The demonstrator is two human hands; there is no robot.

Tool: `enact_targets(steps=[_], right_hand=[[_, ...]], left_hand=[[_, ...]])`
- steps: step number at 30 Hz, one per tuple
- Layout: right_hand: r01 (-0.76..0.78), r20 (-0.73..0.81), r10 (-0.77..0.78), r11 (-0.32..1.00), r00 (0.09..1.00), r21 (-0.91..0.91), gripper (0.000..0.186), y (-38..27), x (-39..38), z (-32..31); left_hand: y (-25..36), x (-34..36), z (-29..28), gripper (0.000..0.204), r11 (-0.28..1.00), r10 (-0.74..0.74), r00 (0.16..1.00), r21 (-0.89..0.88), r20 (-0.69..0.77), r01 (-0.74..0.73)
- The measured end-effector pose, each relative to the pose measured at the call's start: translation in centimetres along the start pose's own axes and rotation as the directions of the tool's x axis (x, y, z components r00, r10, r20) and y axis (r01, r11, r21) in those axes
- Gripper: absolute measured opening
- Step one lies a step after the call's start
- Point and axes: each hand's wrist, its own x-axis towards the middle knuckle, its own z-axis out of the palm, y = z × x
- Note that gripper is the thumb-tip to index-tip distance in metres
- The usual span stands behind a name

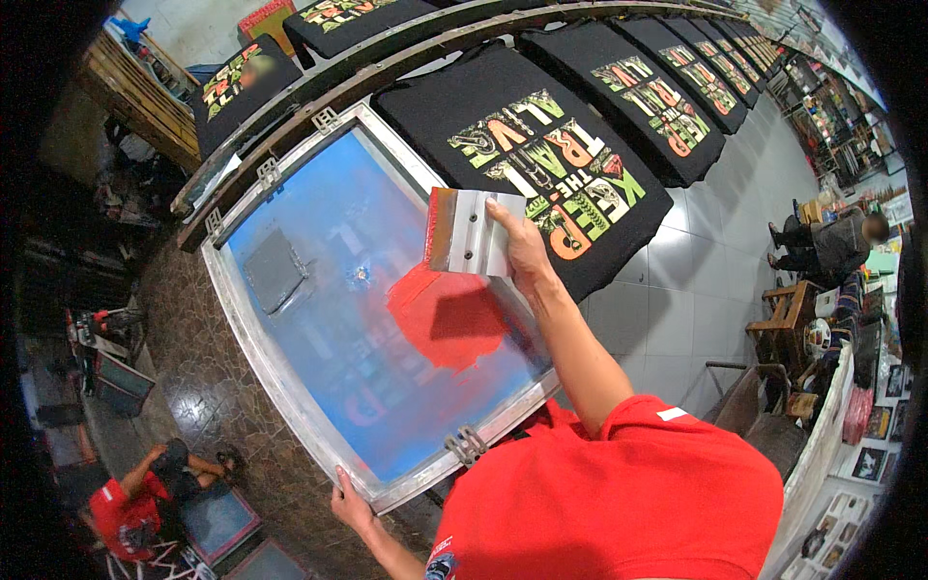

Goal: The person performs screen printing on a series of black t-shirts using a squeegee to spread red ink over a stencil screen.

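My right hand [522, 246] grips the metal holder of a squeegee [466, 232] whose blade is smeared with red ink. The squeegee is over a silk-screen frame [293, 404] with a pale metal rim and blue mesh. A thick patch of red ink [445, 319] lies on the mesh below the blade. At the frame's near corner, my left hand [354, 505] holds the rim, its other fingers partly hidden. A grey taped patch [275, 271] sits on the mesh. The frame is tilted, and metal clips [269, 172] line its far edge along a rail.
Black printed T-shirts [541, 164] lie in a row on boards running off to the right. A long rail [387, 77] passes behind the frame. One person [130, 507] sits at lower left beside other screens; another person [836, 242] is at far right near a wooden stool [785, 314].
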Motion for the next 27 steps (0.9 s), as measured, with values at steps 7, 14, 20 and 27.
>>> enact_targets(steps=[7, 14, 20, 27], right_hand=[[-0.096, 0.346, 0.159, 0.977, 0.925, -0.192, 0.045, -0.7, -4.6, 0.5], [0.592, 0.607, -0.115, 0.419, 0.786, -0.688, 0.031, -3.2, -7.8, 3.9], [0.773, 0.811, -0.168, -0.246, 0.56, -0.585, 0.018, -1.8, -4.8, 6.7], [0.773, 0.872, -0.095, -0.425, 0.479, -0.471, 0.018, 1.6, -3.4, 7.3]], left_hand=[[0.0, 0.0, -0.3, 0.062, 0.995, -0.011, 1.0, 0.1, 0.011, 0.01], [-0.2, 0.5, -1.1, 0.068, 0.987, -0.085, 0.994, 0.142, 0.068, 0.075], [-1.4, 2.2, -2.0, 0.087, 0.996, 0.018, 0.969, 0.077, 0.247, -0.038], [-2.6, 2.4, -1.1, 0.085, 0.995, 0.079, 0.99, 0.046, 0.114, -0.085]])
